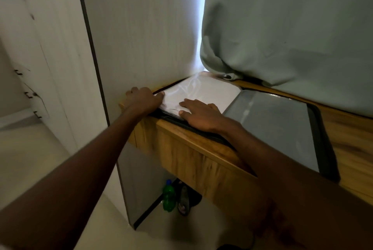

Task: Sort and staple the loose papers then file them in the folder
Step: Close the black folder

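Folder [278, 120] lies open on the wooden desk [351, 140], black edge showing along the front and right sides. Its right half is a grey inner cover, bare. Its left half carries a glossy clear sleeve with white papers [207, 90] inside, tucked into the desk's far-left corner against the wall panel [141, 28].

Left hand [144, 98] sits at 9 o'clock of the papers, fingers curled over the left edge of the stack, thumb tip on the white sheet; it seems to grip the edge of the sleeves, though the blur there leaves the hold unsure. Right hand [199, 113] rests at 6 o'clock of the papers, fingers spread and flat, pressing down on the sleeve near its front edge.

At 12 to 2 o'clock of the folder a pale green curtain [292, 28] hangs, its hem bunched on the desk top just behind the papers. A bright slit of daylight shows between curtain and wall panel.

Below the desk, at 6 o'clock, a green bottle [169, 195] stands on the floor beside a dark shoe [184, 199]. White cupboard doors [30, 58] with dark handles at far 9 o'clock.
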{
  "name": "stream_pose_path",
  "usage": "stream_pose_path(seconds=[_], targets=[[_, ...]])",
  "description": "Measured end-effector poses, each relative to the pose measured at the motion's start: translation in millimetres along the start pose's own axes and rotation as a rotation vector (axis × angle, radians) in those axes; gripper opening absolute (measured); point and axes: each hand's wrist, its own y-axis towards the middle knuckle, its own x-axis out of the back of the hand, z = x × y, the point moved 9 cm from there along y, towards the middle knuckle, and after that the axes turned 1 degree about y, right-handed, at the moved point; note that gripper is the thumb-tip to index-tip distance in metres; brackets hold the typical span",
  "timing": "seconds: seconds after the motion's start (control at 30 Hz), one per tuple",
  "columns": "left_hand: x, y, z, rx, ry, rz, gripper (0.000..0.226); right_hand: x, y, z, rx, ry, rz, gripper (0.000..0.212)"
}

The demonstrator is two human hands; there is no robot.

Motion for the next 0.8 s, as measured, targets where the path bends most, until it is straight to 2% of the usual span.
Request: stream_pose_path(seconds=[0.1, 0.17, 0.27, 0.33, 0.4, 0.5, 0.67, 0.8], targets=[[-4.1, 11.3, -2.3, 0.073, -0.084, 0.119, 0.072, 4.2, -2.8, -0.2, -0.005, 0.059, -0.041, 0.053], [-3.9, 19.4, 2.8, 0.156, -0.369, 0.208, 0.068, 7.8, -4.9, -0.8, -0.016, 0.153, -0.07, 0.052], [7.7, 24.6, 6.2, 0.293, -0.749, 0.287, 0.062, 23.5, -10.9, -8.8, -0.023, 0.502, -0.204, 0.05], [22.4, 28.7, -6.5, 0.279, -0.937, 0.283, 0.058, 34.1, -15.0, -20.3, -0.039, 0.749, -0.305, 0.045], [44.6, 27.3, -26.2, 0.192, -1.042, 0.223, 0.052, 41.4, -19.5, -35.9, -0.102, 0.964, -0.389, 0.041], [82.0, 8.1, -63.9, 0.015, -1.052, 0.113, 0.051, 58.1, -28.4, -51.7, -0.116, 1.127, -0.463, 0.038], [125.7, -50.8, -156.5, -0.302, -1.132, -0.012, 0.051, 125.9, -69.6, -78.0, -0.124, 1.419, -0.463, 0.054], [110.3, -133.5, -242.1, -0.581, -1.076, -0.045, 0.047, 180.9, -128.6, -114.5, -0.13, 1.556, -0.476, 0.077]])
